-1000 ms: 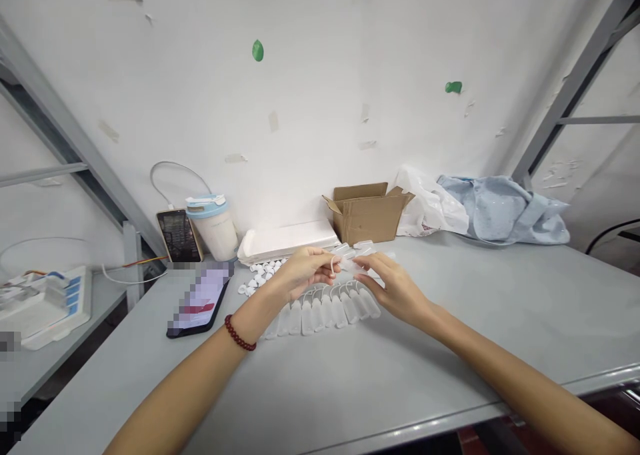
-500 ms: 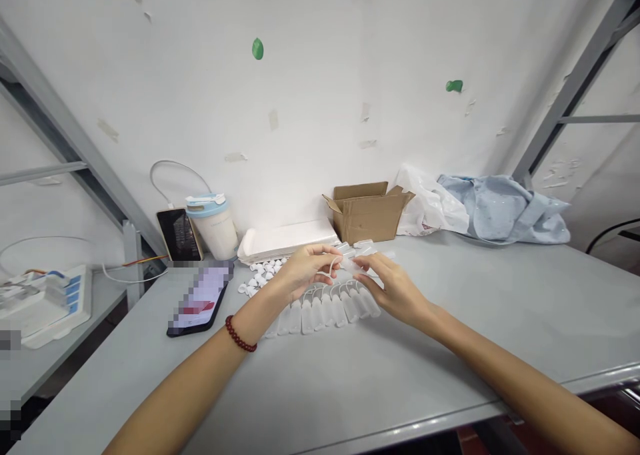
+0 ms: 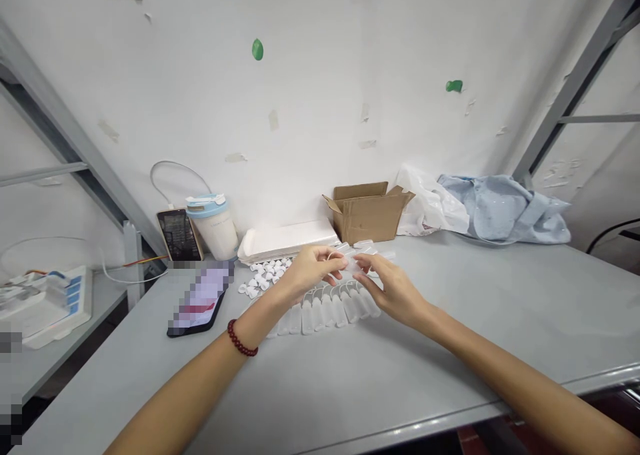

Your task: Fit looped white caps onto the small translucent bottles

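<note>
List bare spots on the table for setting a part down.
Bare: the gray tabletop right of the right hand, bordered behind by the light-blue fabric; also between the forearms, from the row of translucent tubes to the front edge. Crowded: around the left hand, with tubes and white pieces, and back left, with the flat phone, upright phone and cup.

Bright, diffuse light; faint shadows on smooth grey tabletop (image 3: 510,295), glare along its straight front edge (image 3: 413,430). Wide-angle stretch at frame sides. Pixelation over flat black-edged phone (image 3: 203,300); translucent plastic tubes (image 3: 327,313) slightly blurry.
</note>
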Tool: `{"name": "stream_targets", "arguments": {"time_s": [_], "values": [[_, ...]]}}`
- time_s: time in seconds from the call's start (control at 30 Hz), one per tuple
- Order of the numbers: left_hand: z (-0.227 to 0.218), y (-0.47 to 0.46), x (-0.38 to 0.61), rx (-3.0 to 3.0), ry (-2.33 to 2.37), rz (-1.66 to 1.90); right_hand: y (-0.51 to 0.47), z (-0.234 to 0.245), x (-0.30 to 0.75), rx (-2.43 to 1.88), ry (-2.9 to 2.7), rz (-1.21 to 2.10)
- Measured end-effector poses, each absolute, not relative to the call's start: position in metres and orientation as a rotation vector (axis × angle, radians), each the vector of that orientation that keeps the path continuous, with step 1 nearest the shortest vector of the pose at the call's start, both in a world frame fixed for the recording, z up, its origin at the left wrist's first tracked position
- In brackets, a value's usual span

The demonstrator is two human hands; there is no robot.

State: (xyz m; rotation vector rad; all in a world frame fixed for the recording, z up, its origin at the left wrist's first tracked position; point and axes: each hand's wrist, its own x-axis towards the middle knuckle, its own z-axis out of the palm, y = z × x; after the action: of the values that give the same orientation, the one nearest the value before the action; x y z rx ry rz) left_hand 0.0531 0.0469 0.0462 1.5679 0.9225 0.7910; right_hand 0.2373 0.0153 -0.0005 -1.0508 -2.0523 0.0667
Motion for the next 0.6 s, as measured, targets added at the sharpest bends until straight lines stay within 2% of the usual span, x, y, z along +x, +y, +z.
{"name": "stream_targets", "arguments": {"time_s": [0.43, 0.6], "values": [[0.038, 0.039, 0.066, 1.686, 1.072, 0.783, 0.01, 0.0, 0.23, -1.109, -2.062, 0.126], [0.048, 0.038, 0.061, 1.755, 1.042, 0.73, 0.005, 0.012, 0.227, -1.093, -1.938, 0.471]]}}
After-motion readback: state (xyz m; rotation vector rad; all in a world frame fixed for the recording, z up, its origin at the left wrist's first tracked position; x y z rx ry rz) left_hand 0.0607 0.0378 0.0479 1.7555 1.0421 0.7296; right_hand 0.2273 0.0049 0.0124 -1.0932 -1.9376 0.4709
